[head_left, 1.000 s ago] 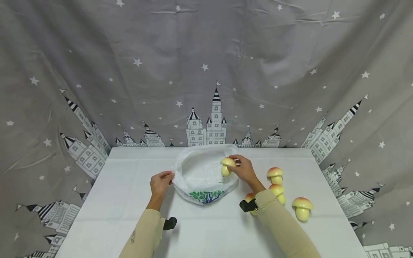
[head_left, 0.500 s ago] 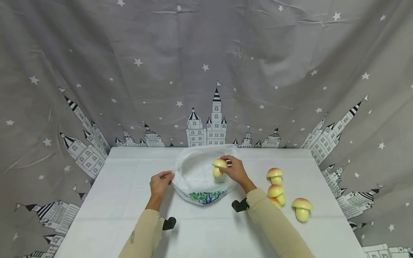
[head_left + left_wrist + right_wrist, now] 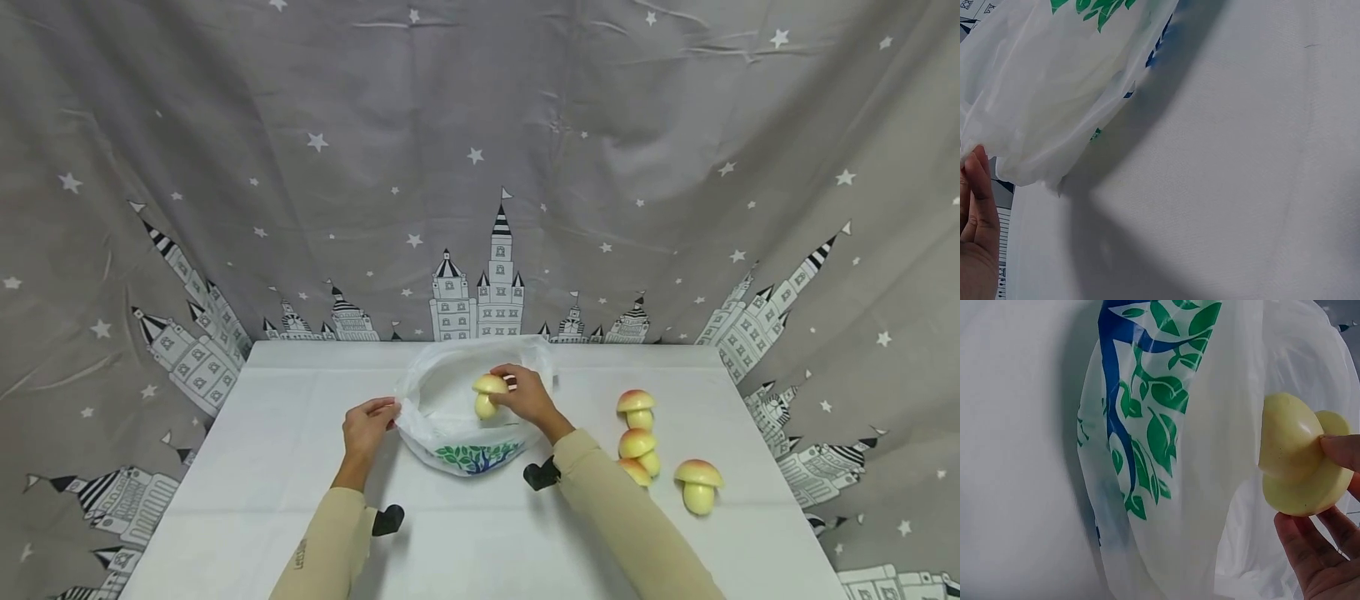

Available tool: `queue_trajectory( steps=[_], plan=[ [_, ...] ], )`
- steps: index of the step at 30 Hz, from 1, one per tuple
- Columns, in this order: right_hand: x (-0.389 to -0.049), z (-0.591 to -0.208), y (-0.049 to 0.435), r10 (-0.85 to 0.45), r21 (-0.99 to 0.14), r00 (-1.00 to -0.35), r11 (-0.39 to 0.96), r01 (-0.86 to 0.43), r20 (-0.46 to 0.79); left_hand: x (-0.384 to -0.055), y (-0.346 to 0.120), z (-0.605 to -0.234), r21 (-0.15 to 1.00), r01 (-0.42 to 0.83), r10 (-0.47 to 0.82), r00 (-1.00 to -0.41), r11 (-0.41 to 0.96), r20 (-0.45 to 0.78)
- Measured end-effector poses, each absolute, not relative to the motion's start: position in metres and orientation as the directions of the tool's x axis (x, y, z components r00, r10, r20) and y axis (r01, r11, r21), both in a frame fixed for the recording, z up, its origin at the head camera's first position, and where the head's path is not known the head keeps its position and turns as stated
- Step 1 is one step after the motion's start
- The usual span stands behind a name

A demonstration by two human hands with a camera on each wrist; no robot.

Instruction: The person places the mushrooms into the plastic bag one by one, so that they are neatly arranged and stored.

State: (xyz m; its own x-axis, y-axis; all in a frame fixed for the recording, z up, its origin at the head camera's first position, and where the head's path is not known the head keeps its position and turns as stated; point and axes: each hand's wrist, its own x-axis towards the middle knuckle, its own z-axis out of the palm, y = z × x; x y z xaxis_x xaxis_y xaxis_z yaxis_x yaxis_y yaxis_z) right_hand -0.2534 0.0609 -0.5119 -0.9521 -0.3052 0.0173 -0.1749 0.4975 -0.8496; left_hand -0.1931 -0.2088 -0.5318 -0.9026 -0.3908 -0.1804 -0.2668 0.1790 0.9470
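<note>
- Right hand (image 3: 528, 398) has the mushroom (image 3: 489, 395), thumb on one side, fingertips on the other, gripping from three o'clock; it's in the mouth of the bag (image 3: 468, 461), just right of centre!
- Over on the right wrist view, part of the mushroom tucks behind the bag's near side; whether it touches the plastic, I can't tell.
- Left hand (image 3: 367, 425) pinches the bag's rim at nine o'clock, a narrow fingertip hold on a gathered bit of edge.
- The mushroom's smooth and shiny, so call it light and firm, probably a toy, and maybe a touch slippery; that round cap could roll off a loose thumb. Best grip, I'd say: across the neck, just under the cap.
- The bag is thin, limp, crinkly plastic: near weightless, likely to sag or tear if tugged. Take it by the rim, nine and three o'clock, well away from the printed tree at six.
- Out beyond three o'clock on the table (image 3: 465, 550), three mushrooms (image 3: 637, 447) bunch together, and a lone mushroom (image 3: 699, 487) sits apart at their four o'clock.
</note>
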Motion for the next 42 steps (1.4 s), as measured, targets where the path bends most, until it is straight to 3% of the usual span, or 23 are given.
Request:
queue_trajectory(
  steps=[20,42],
  plan=[
    [-0.261,-0.517,0.021,-0.398,-0.847,-0.917,0.480,-0.231,0.024,-0.196,-0.212,-0.533,0.948,-0.279,-0.390,-0.898,0.154,-0.202],
    [-0.253,-0.526,-0.013,-0.401,-0.828,-0.903,0.552,-0.104,-0.154,-0.197,-0.212,-0.533,0.956,-0.267,-0.401,-0.894,0.120,-0.200]
  ],
)
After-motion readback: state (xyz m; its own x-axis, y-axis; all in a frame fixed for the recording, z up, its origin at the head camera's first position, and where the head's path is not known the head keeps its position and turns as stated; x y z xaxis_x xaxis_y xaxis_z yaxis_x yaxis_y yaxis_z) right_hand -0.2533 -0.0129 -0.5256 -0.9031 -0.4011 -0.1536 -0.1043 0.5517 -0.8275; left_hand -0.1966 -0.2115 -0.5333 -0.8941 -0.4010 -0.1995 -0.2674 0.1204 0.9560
